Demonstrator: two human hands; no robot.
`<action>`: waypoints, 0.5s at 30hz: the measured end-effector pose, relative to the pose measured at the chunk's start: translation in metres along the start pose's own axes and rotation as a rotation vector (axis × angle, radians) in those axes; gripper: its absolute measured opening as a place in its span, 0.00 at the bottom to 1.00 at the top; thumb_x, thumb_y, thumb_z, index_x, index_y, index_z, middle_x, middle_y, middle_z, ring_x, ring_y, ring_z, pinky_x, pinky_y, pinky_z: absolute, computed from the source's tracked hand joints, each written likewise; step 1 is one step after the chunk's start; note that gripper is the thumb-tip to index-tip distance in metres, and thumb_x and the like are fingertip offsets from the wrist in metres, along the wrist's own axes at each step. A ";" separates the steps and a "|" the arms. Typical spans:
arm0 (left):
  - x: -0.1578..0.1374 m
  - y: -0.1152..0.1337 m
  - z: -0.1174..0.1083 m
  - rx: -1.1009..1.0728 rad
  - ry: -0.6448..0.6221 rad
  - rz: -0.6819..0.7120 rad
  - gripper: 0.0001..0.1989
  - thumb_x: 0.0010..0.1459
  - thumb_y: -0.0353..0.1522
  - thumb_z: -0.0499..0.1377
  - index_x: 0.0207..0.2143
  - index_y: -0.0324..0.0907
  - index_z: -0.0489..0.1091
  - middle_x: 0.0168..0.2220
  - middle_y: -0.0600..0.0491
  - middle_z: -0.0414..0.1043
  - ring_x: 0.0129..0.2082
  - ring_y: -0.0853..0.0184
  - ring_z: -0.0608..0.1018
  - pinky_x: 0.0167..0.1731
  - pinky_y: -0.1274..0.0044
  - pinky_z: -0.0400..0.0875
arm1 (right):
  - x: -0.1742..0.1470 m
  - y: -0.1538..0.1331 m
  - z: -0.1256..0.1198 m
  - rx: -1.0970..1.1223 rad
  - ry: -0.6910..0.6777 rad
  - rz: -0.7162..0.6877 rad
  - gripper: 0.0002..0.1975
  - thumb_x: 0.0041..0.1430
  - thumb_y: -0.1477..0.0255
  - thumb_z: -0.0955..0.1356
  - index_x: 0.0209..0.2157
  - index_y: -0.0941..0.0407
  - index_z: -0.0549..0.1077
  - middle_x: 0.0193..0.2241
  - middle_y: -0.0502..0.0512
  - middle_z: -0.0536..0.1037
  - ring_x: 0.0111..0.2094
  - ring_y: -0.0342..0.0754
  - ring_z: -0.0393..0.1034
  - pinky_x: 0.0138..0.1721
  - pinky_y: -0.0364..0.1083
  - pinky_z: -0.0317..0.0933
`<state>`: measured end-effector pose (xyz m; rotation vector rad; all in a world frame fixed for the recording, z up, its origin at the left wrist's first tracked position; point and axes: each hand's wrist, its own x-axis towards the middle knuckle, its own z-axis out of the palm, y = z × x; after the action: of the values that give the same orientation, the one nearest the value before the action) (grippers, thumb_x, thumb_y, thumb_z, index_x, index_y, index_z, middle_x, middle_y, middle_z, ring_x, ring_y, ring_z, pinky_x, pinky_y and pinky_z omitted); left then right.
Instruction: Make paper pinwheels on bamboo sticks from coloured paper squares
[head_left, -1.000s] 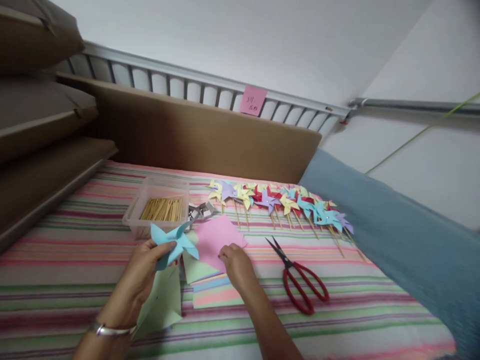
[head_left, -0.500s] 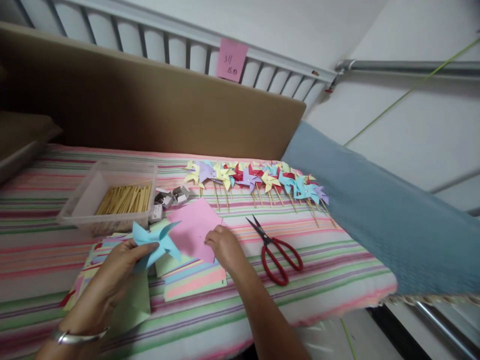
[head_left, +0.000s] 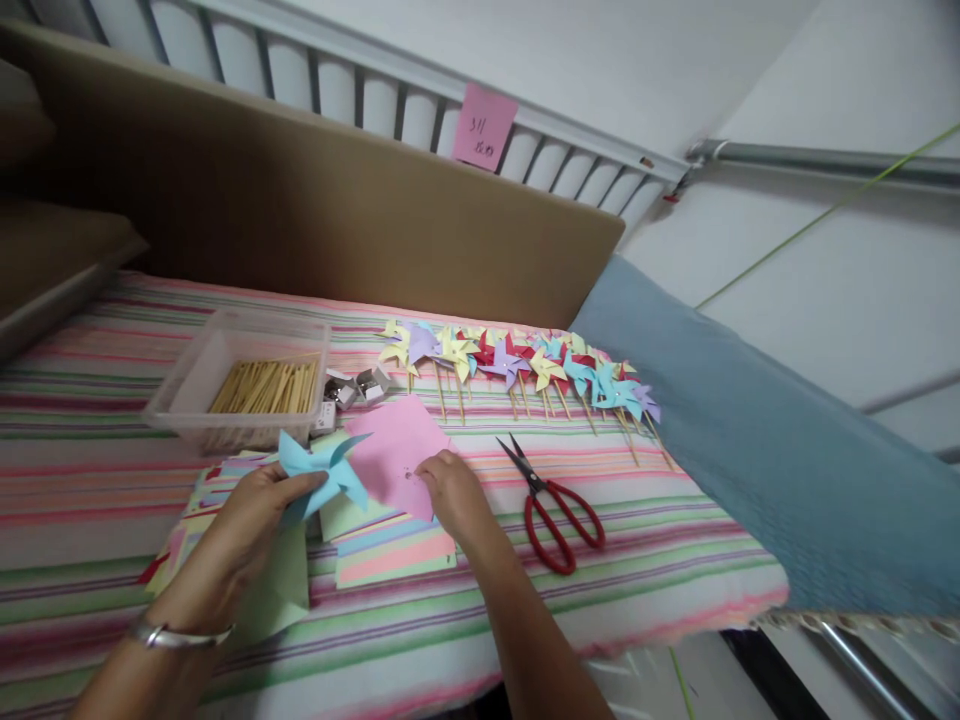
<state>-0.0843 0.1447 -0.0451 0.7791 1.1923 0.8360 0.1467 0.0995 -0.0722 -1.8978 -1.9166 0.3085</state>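
Between the thumb and fingers of my left hand (head_left: 251, 500) is a light blue paper pinwheel (head_left: 341, 478), its blades folded in to the centre and no stick visible on it. My right hand (head_left: 456, 495) rests on a sheet of pink paper (head_left: 394, 435), fingertips pinched together. A few tiny dark specks (head_left: 409, 472) lie on the paper beside those fingertips. Whatever is in the pinch is too small to make out. Under the pink sheet is a stack of coloured paper (head_left: 397, 555). To the right of my right hand lie red-handled scissors (head_left: 551, 510), blades apart.
A clear plastic box (head_left: 187, 385) of wooden sticks (head_left: 266, 387) stands behind my left hand. Small open boxes (head_left: 373, 382) sit beside it. Finished pinwheels (head_left: 510, 362) on sticks lie along the back, before a cardboard panel (head_left: 337, 215). More paper (head_left: 274, 590) lies under my left arm.
The whole view has shifted slightly, so things appear farther right. More of the specks on the pink paper show now beside my right fingertips. My left hand still holds the pinwheel.
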 end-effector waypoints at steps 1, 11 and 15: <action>0.000 -0.001 0.000 0.000 0.002 0.003 0.09 0.35 0.31 0.67 0.21 0.38 0.72 0.18 0.55 0.72 0.18 0.74 0.69 0.18 0.84 0.61 | 0.000 -0.001 0.000 -0.001 0.006 0.007 0.10 0.60 0.77 0.62 0.32 0.56 0.76 0.31 0.54 0.74 0.37 0.46 0.67 0.40 0.41 0.57; 0.000 0.001 0.005 0.006 -0.012 -0.008 0.08 0.34 0.32 0.68 0.19 0.39 0.72 0.16 0.56 0.71 0.16 0.73 0.68 0.18 0.82 0.58 | 0.001 -0.016 0.012 0.053 0.092 0.087 0.06 0.55 0.77 0.66 0.27 0.56 0.74 0.29 0.54 0.73 0.34 0.47 0.66 0.34 0.42 0.56; -0.004 0.004 0.008 -0.001 -0.031 0.017 0.08 0.34 0.31 0.67 0.19 0.38 0.72 0.17 0.55 0.72 0.17 0.72 0.68 0.19 0.81 0.59 | 0.002 -0.017 0.016 0.094 0.117 0.084 0.08 0.53 0.79 0.64 0.23 0.55 0.72 0.26 0.53 0.71 0.31 0.47 0.65 0.32 0.43 0.54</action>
<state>-0.0777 0.1427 -0.0387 0.8002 1.1587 0.8357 0.1244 0.1026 -0.0789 -1.8943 -1.7208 0.3009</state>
